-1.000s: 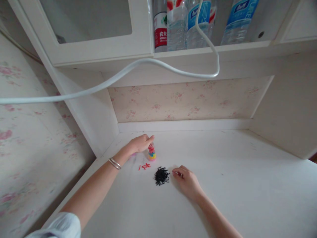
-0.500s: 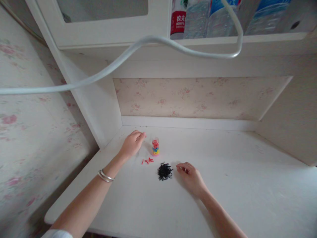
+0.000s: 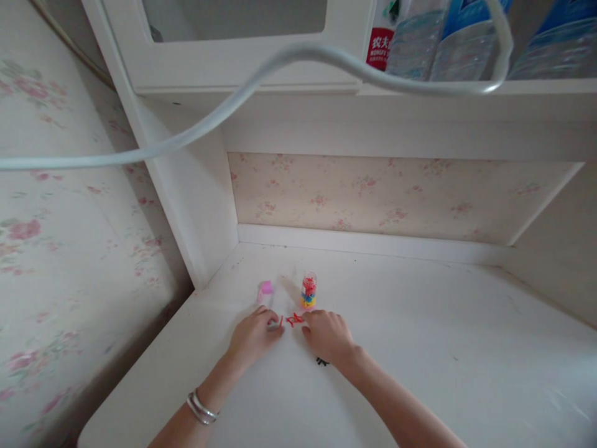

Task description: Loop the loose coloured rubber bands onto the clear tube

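Observation:
Small red strips lie on the white table between my two hands. My left hand rests at their left, thumb and forefinger apart, with one strip just off its fingertips. From the right, my right hand reaches over the table, its forefinger at the strips and its thumb apart below. Under that hand, a pile of black strips is mostly hidden. Behind the red strips stands a small clear jar holding red, blue and yellow pieces. A pink cap-like piece lies left of the jar.
A thick white cable crosses the view above the table. Water bottles stand on the shelf at the upper right. A cabinet side panel bounds the table at the left.
My left hand has come down and nearer, uncovering the pink piece. My right hand has moved left from beside the black pile to the red strips, now covering most of the pile. The view has shifted.

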`<state>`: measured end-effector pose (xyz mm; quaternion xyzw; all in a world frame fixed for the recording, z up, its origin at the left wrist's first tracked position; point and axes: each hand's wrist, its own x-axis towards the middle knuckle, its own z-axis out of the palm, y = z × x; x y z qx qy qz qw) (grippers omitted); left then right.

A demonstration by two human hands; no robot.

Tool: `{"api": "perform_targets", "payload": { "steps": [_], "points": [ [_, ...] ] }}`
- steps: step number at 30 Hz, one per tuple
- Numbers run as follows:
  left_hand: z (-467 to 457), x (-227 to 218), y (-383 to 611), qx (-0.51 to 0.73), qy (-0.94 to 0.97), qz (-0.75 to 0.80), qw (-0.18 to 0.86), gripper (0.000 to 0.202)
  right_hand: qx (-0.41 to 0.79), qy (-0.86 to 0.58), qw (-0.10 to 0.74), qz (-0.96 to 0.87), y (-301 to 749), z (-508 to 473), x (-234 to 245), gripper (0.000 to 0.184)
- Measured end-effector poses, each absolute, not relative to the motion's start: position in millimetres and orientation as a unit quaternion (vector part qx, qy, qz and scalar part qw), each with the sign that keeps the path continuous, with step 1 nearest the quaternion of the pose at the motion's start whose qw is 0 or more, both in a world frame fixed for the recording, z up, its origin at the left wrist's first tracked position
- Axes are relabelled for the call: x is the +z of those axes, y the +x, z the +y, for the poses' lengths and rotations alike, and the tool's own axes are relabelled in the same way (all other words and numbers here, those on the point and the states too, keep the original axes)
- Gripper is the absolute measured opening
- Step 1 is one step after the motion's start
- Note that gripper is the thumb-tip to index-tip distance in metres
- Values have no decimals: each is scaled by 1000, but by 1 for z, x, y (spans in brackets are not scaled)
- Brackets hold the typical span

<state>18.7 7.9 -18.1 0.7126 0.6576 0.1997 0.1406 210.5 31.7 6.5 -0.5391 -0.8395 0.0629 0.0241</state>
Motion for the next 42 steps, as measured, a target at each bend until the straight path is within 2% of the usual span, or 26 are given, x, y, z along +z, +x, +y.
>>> {"api": "perform_targets", "payload": {
  "steps": [11,19,23,30,34,38,42],
  "points": [
    [8,-29,15,193,726,656,73,25,48,-541,-5,-840,198,38,2,31],
    [7,-31,15,193,709,674,76,24,47,-540,-4,-840,194,37,2,27],
    [6,-28,15,190,697,688,74,28,68,-551,50,-830,196,37,5,28],
    [6,-22,20,168,685,705,68,32,188,-507,210,-815,211,37,26,23],
    [6,-24,20,177,691,698,65,30,229,-528,309,-757,221,49,44,29],
    [5,-25,20,177,688,701,64,27,168,-566,350,-727,230,65,62,34],
    [5,-24,21,170,689,702,63,26,74,-550,310,-772,231,73,73,28]
  ]
}}
